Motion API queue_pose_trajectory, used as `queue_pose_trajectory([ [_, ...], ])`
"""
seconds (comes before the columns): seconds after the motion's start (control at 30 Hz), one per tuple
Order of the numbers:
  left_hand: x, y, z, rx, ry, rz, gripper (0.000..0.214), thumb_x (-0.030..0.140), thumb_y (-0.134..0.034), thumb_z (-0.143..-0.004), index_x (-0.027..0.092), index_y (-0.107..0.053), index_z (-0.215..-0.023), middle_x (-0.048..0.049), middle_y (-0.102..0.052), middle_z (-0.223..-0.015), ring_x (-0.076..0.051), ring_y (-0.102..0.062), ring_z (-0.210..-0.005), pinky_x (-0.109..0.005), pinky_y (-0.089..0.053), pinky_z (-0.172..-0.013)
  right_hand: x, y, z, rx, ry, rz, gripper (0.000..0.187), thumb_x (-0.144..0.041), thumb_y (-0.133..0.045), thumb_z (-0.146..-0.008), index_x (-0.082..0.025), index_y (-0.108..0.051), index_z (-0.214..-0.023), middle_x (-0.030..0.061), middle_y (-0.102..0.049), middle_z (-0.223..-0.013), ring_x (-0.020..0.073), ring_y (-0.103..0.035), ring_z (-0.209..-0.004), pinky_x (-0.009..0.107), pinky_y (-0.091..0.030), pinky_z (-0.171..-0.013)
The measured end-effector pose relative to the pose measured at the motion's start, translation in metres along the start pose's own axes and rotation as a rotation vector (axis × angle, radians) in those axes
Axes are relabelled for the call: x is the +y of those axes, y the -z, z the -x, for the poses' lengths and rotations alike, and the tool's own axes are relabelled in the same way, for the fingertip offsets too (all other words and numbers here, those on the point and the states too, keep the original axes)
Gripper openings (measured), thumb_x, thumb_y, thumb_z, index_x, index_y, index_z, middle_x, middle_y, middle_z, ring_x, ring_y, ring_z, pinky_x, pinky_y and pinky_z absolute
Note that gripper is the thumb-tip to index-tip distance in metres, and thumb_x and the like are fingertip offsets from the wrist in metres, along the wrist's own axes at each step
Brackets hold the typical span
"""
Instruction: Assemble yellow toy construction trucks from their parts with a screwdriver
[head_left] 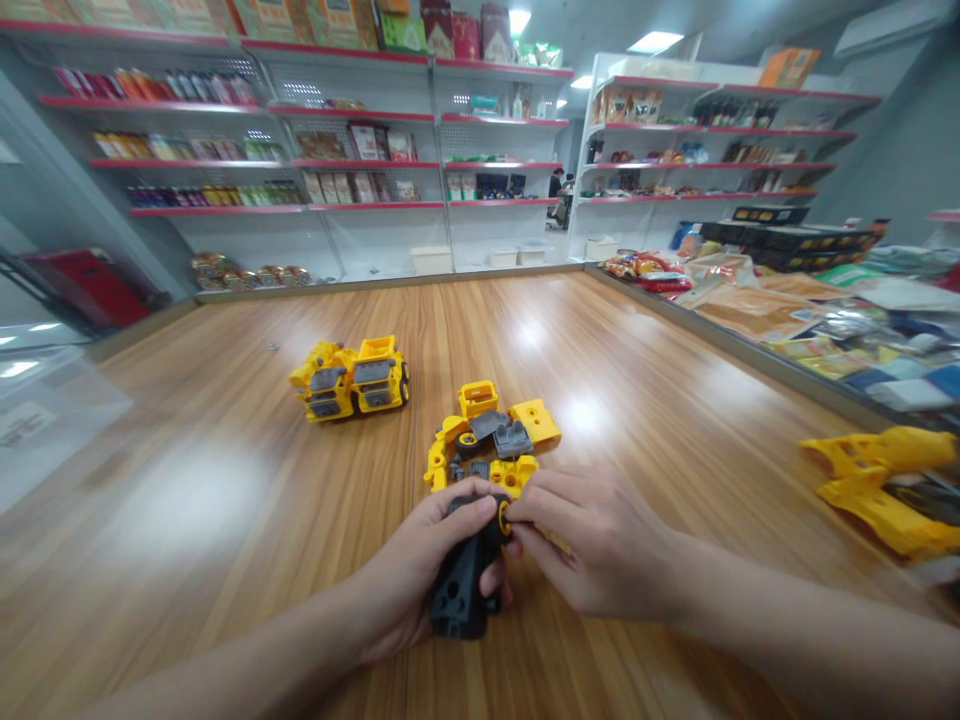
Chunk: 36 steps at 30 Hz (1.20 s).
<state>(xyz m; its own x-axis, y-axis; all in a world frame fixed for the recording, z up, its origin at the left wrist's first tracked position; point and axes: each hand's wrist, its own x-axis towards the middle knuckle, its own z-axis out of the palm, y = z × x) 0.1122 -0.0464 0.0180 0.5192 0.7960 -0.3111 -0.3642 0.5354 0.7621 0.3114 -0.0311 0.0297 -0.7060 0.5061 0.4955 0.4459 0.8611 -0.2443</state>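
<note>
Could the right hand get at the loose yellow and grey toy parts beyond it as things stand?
Probably yes, once freed: the pile of toy parts lies just past the right hand on open table, but its fingers are pinching a small yellow wheel.

Yellow toy parts (885, 485) at right edge: blurred, cut off. Dark chassis (459, 590) top hidden by both hands. Shelf goods (210, 150) too small to ID.

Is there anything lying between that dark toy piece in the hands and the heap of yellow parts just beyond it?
Nothing visible. The left hand grips the dark grey chassis piece, and the right hand pinches a small yellow-hubbed wheel at its top. The pile of loose parts sits directly beyond on the table.
</note>
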Motion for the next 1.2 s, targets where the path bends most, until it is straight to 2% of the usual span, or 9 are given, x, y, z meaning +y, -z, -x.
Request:
queue_pose_trajectory([
  [0.27, 0.0002, -0.0003, 0.0006, 0.0, 0.004, -0.002, 0.014, 0.03, -0.057, -0.093, 0.017, -0.054, -0.098, -0.0018, -0.064, -0.071, -0.01, -0.058, -0.047, -0.028, -0.055, -0.056, -0.0015, 0.0005, 0.0001, 0.0, 0.013, -0.009, 0.01, -0.013, -0.048, -0.092, -0.015, -0.059, -0.091, 0.0053, -0.062, -0.081, 0.0176, -0.057, -0.073, 0.03, -0.044, -0.065],
  [0.57, -0.0005, 0.0021, 0.0004, -0.023, 0.016, -0.072, 0.017, 0.035, -0.053, -0.094, 0.018, -0.051, -0.097, -0.0007, -0.06, -0.052, -0.013, -0.059, -0.048, -0.026, -0.052, -0.057, -0.0025, -0.0007, 0.0005, 0.0, -0.065, -0.046, 0.009, -0.015, -0.052, -0.087, -0.015, -0.058, -0.093, 0.0065, -0.063, -0.084, 0.0194, -0.059, -0.076, 0.031, -0.044, -0.065],
  [0.8, -0.0019, 0.0016, 0.0004, -0.018, 0.022, -0.077, 0.018, 0.034, -0.055, -0.093, 0.018, -0.051, -0.1, -0.0009, -0.061, -0.053, -0.014, -0.061, -0.049, -0.026, -0.051, -0.057, -0.0046, 0.0001, 0.0008, -0.006, -0.094, -0.044, 0.008, -0.017, -0.051, -0.087, -0.014, -0.058, -0.089, 0.0063, -0.063, -0.08, 0.019, -0.059, -0.072, 0.031, -0.042, -0.061],
  [0.93, -0.0024, 0.0026, 0.0001, -0.011, 0.025, -0.082, 0.018, 0.034, -0.055, -0.093, 0.019, -0.051, -0.102, -0.0007, -0.061, -0.053, -0.014, -0.062, -0.05, -0.027, -0.052, -0.057, -0.0041, -0.0003, -0.0005, -0.053, -0.107, -0.033, 0.01, -0.018, -0.049, -0.089, -0.015, -0.057, -0.085, 0.0055, -0.063, -0.077, 0.0185, -0.059, -0.068, 0.031, -0.041, -0.059],
  [1.2, -0.0034, 0.0019, 0.0014, -0.024, 0.018, -0.124, 0.021, 0.034, -0.057, -0.092, 0.018, -0.051, -0.103, -0.001, -0.063, -0.055, -0.015, -0.063, -0.052, -0.027, -0.052, -0.057, -0.0049, 0.0001, 0.0006, -0.067, -0.087, -0.016, 0.009, -0.017, -0.048, -0.087, -0.017, -0.054, -0.079, 0.0032, -0.061, -0.07, 0.0165, -0.057, -0.061, 0.029, -0.039, -0.054],
])
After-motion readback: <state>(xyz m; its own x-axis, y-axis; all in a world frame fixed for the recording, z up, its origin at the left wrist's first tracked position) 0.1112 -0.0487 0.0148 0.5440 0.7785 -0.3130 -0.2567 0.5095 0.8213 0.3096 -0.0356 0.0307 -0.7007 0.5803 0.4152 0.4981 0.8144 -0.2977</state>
